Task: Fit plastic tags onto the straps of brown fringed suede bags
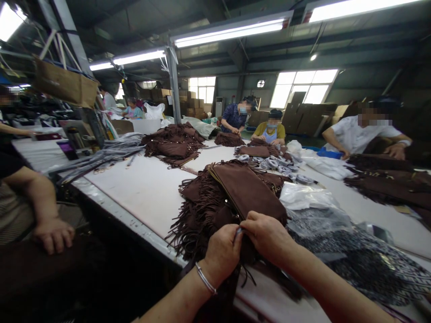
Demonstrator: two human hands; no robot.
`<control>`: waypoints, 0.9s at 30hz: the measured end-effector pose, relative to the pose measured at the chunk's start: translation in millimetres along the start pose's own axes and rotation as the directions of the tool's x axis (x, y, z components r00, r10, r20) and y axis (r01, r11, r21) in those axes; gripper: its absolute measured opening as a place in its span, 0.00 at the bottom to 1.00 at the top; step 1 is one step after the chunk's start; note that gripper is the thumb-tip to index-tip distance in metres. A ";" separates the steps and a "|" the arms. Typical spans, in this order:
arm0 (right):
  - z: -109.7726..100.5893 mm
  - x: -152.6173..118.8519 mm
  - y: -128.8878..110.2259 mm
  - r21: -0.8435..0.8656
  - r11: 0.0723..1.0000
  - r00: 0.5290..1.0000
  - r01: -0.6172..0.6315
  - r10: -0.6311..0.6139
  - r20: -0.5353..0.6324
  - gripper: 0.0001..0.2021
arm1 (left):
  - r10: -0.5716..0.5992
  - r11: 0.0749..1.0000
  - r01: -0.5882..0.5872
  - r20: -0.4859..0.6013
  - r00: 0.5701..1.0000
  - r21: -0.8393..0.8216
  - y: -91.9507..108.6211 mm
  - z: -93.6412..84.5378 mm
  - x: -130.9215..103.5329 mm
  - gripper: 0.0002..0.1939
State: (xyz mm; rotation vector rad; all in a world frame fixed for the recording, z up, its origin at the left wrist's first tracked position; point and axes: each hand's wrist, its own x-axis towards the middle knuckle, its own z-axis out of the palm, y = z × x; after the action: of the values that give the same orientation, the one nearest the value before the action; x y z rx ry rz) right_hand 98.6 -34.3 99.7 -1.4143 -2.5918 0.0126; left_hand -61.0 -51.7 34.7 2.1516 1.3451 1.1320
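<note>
My left hand [222,252], with a silver bangle at the wrist, is closed, thumb and fingers pinched together. Right against it, my right hand [266,233] is pinched shut too. A small greyish bit shows between the fingertips; what it belongs to is hidden by my hands. Just beyond lies a pile of dark brown fringed bags [202,206], the top one a smooth brown bag [249,184] with a zip along its edge. Brown material and loose fringe strands hang below my hands at the table's near edge.
Clear plastic bags [313,211] and black-and-white patterned material [363,260] lie to the right. Across the white table [134,188] are more brown fringed bags [175,143], grey straps [117,146] and grey rolls [269,165]. A co-worker's hand [54,234] is at the left; others work opposite.
</note>
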 end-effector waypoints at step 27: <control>33.7 -22.6 21.5 -0.142 0.933 0.907 0.331 -0.356 -0.225 0.08 | -0.086 0.273 0.800 0.815 0.573 -0.534 -4.6 -11.1 17.4 0.22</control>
State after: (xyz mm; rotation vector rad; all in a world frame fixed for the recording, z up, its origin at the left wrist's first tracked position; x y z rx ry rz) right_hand 122.8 -38.7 60.9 -0.8957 -2.6166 -0.3272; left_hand -68.5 -35.6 46.1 0.9521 0.6556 0.4640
